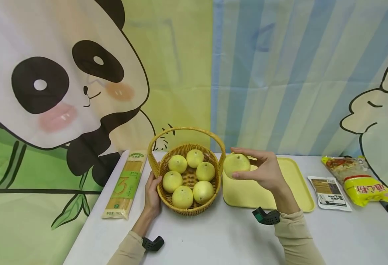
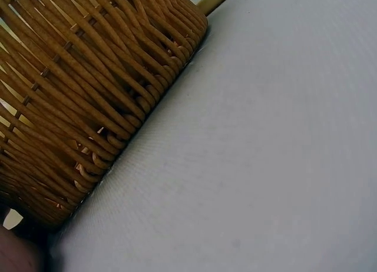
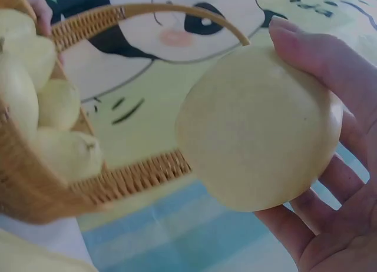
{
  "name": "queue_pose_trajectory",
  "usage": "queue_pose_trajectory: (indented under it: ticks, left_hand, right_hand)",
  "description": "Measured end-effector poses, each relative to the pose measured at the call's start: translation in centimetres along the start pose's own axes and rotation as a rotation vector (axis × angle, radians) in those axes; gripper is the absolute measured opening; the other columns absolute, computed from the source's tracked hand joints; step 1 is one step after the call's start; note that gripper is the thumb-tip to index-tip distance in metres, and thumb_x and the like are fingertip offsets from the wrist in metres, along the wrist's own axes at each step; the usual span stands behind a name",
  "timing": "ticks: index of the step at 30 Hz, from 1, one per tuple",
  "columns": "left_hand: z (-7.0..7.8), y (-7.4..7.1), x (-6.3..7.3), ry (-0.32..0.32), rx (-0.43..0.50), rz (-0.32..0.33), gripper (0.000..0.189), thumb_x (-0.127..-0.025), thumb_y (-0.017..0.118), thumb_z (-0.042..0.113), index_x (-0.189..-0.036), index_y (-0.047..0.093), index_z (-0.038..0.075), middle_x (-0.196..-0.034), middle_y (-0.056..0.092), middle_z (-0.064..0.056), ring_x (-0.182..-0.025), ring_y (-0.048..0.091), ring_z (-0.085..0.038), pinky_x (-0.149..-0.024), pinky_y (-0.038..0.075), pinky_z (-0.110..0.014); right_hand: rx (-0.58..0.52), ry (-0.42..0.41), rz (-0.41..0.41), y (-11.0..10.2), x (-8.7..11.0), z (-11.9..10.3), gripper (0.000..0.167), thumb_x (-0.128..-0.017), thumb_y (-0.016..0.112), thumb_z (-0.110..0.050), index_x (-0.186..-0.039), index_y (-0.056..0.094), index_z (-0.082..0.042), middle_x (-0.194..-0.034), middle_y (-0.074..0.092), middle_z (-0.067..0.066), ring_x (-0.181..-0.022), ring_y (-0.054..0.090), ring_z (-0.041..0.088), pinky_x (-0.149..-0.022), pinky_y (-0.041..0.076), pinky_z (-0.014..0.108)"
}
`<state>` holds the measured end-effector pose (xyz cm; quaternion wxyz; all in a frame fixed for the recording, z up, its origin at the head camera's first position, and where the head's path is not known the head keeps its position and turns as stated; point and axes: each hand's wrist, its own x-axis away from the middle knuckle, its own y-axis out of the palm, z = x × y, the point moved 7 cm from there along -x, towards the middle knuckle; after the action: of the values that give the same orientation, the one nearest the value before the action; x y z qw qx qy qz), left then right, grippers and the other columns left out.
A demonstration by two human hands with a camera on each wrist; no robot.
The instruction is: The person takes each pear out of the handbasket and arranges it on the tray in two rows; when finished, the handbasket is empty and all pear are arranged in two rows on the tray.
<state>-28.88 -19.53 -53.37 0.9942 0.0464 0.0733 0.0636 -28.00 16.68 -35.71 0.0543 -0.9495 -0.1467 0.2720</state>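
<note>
While my left hand (image 1: 152, 196) grips the basket (image 1: 189, 178) on its left side, seemingly for steadiness, my right hand (image 1: 264, 170) pinches a pale fruit (image 1: 236, 164) just to its right.

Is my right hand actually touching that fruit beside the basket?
Touching. The right wrist view shows the right hand gripping the fruit, fingers against it.
</note>
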Motion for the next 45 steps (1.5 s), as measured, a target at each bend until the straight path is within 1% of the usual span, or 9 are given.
queue_pose_trajectory:
  ticks: [9, 15, 20, 24, 27, 30, 36, 41, 45]
  left_hand:
    - [0.1, -0.2, -0.2, 0.002, -0.022, 0.013, 0.057, -0.11, 0.036, 0.02, -0.166, 0.035, 0.026, -0.172, 0.036, 0.005, -0.16, 0.029, -0.017, -0.133, 0.019, -0.039]
    - [0.3, -0.7, -0.2, 0.014, -0.03, 0.01, 0.057, -0.11, 0.037, 0.019, -0.166, 0.035, 0.025, -0.172, 0.036, 0.003, -0.16, 0.03, -0.018, -0.128, 0.024, -0.025]
    - [0.3, -0.7, -0.2, 0.02, -0.024, 0.01, 0.057, -0.11, 0.036, 0.018, -0.166, 0.035, 0.024, -0.171, 0.036, 0.003, -0.16, 0.03, -0.018, -0.132, 0.021, -0.035]
    - [0.3, -0.5, -0.2, 0.021, -0.036, 0.008, 0.057, -0.11, 0.036, 0.019, -0.167, 0.034, 0.025, -0.172, 0.035, 0.004, -0.16, 0.029, -0.017, -0.132, 0.021, -0.034]
    - [0.3, -0.4, -0.1, 0.016, -0.047, 0.013, 0.057, -0.11, 0.037, 0.021, -0.166, 0.036, 0.028, -0.171, 0.037, 0.008, -0.159, 0.031, -0.014, -0.127, 0.025, -0.022]
    - [0.3, -0.4, 0.0, 0.012, -0.053, 0.022, 0.056, -0.11, 0.037, 0.022, -0.165, 0.037, 0.03, -0.169, 0.039, 0.011, -0.158, 0.032, -0.01, -0.122, 0.027, -0.014]
    - [0.3, -0.3, 0.0, 0.011, -0.058, 0.016, 0.057, -0.11, 0.038, 0.021, -0.167, 0.035, 0.026, -0.172, 0.036, 0.005, -0.16, 0.029, -0.016, -0.127, 0.024, -0.022]
    - [0.2, -0.1, 0.0, 0.012, -0.06, 0.012, 0.058, -0.11, 0.038, 0.022, -0.167, 0.033, 0.026, -0.172, 0.035, 0.006, -0.16, 0.03, -0.016, -0.13, 0.022, -0.03]
    - [0.2, 0.0, 0.0, 0.007, -0.079, 0.016, 0.058, -0.11, 0.037, 0.024, -0.167, 0.033, 0.029, -0.171, 0.035, 0.009, -0.159, 0.031, -0.013, -0.129, 0.024, -0.027]
  right_hand:
    - [0.128, 0.128, 0.093, -4.0, -0.5, 3.9, 0.059, -0.078, 0.091, 0.003, -0.133, 0.073, -0.002, -0.135, 0.074, 0.009, -0.127, 0.066, 0.008, -0.098, 0.057, 0.021]
    - [0.108, 0.218, 0.094, -4.2, -1.3, 8.7, 0.059, -0.08, 0.093, -0.006, -0.135, 0.074, -0.01, -0.137, 0.073, 0.012, -0.121, 0.068, 0.008, -0.096, 0.057, 0.022]
    - [0.086, 0.301, 0.055, -3.5, -2.0, 12.6, 0.061, -0.082, 0.092, -0.013, -0.139, 0.07, -0.004, -0.139, 0.071, 0.015, -0.112, 0.073, 0.015, -0.091, 0.061, 0.027]
    - [0.101, 0.372, 0.035, -3.4, -2.1, 14.8, 0.066, -0.084, 0.092, -0.02, -0.143, 0.066, -0.004, -0.147, 0.066, 0.015, -0.13, 0.065, 0.021, -0.099, 0.056, 0.022]
    - [0.086, 0.402, 0.035, -3.5, -2.2, 15.8, 0.068, -0.083, 0.092, -0.019, -0.144, 0.065, -0.004, -0.15, 0.063, 0.016, -0.142, 0.057, 0.025, -0.106, 0.052, 0.019]
    - [0.045, 0.414, 0.032, -3.4, -2.3, 16.6, 0.069, -0.082, 0.092, -0.014, -0.144, 0.064, -0.001, -0.151, 0.061, 0.019, -0.138, 0.061, 0.023, -0.104, 0.054, 0.021]
    - [-0.004, 0.453, 0.025, -3.4, -2.2, 18.2, 0.068, -0.085, 0.088, -0.007, -0.147, 0.061, 0.0, -0.154, 0.058, 0.022, -0.118, 0.069, 0.006, -0.095, 0.058, 0.022]
    - [0.013, 0.473, -0.004, -3.7, -2.0, 18.7, 0.068, -0.09, 0.085, -0.012, -0.151, 0.057, -0.005, -0.162, 0.05, 0.015, -0.141, 0.057, 0.024, -0.099, 0.054, 0.016]
    - [0.051, 0.47, -0.048, -3.8, -2.0, 18.7, 0.07, -0.091, 0.084, -0.015, -0.154, 0.054, -0.007, -0.165, 0.046, 0.014, -0.15, 0.046, 0.038, -0.102, 0.051, 0.016]
